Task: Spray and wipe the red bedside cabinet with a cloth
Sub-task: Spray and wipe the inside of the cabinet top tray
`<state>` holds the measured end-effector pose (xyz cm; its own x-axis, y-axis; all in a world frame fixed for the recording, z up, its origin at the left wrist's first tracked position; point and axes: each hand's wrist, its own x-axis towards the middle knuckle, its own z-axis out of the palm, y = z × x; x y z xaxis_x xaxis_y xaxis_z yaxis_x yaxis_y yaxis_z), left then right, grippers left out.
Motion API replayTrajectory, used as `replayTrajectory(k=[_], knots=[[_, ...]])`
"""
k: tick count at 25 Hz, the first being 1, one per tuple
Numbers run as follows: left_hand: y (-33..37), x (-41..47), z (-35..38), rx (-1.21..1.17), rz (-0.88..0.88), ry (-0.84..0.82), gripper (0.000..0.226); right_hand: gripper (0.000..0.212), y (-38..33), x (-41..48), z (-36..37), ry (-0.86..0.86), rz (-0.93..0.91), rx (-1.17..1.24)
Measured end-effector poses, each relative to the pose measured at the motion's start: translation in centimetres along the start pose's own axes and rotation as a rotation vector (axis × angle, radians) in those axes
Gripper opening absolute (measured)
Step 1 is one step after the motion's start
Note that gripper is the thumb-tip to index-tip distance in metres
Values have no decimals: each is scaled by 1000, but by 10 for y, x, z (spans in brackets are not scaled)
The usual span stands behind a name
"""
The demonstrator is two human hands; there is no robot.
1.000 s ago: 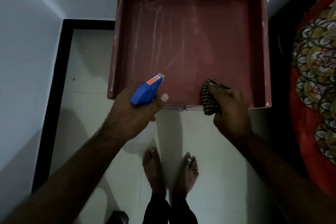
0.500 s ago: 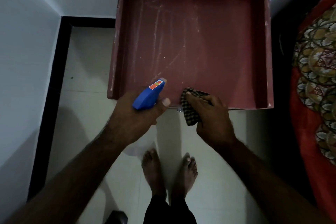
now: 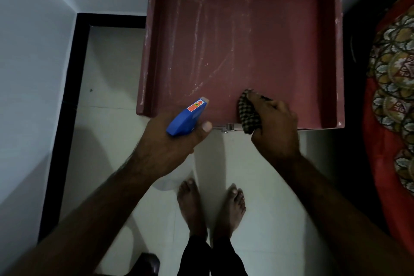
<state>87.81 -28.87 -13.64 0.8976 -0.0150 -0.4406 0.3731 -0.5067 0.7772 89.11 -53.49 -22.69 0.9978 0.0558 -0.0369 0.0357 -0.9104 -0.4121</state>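
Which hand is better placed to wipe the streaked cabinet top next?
Right, probably: the right hand grips the checked cloth at the cabinet front edge; the left hand holds the spray bottle.

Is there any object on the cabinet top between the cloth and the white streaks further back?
No. The red cabinet top shows only streaks; nothing visible lies between the checked cloth in the right hand and them.

The cabinet [image 3: 246,40] top lies open above, walled by its raised rim [image 3: 339,51]; bedding [image 3: 392,96] crowds the right.
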Motion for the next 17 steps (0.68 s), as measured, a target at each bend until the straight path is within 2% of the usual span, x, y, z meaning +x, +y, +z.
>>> replayTrajectory(k=[1,2,6,7,10,11,15,17], knots=[[0,0,-1,12,2,-4,44,91,-4,2,-1,41,82,-2],[0,0,-3,17,3,-4,44,90,-13,3,0,47,90,-1],[5,0,-6,-32,-4,9,44,89,-32,-1,8,-196,-270,-13],[7,1,-7,-51,-13,5,43,89,-24,5,5,-198,-272,-35],[11,6,-10,-46,-9,1,45,89,-6,17,-3,1,50,-37],[12,7,-11,-41,0,3,46,90,-11,17,-2,25,87,-43],[15,12,-12,-72,8,22,49,91,-28,7,12,-170,-223,-47],[15,14,-12,-69,12,14,50,92,-14,14,7,-125,-179,-55]])
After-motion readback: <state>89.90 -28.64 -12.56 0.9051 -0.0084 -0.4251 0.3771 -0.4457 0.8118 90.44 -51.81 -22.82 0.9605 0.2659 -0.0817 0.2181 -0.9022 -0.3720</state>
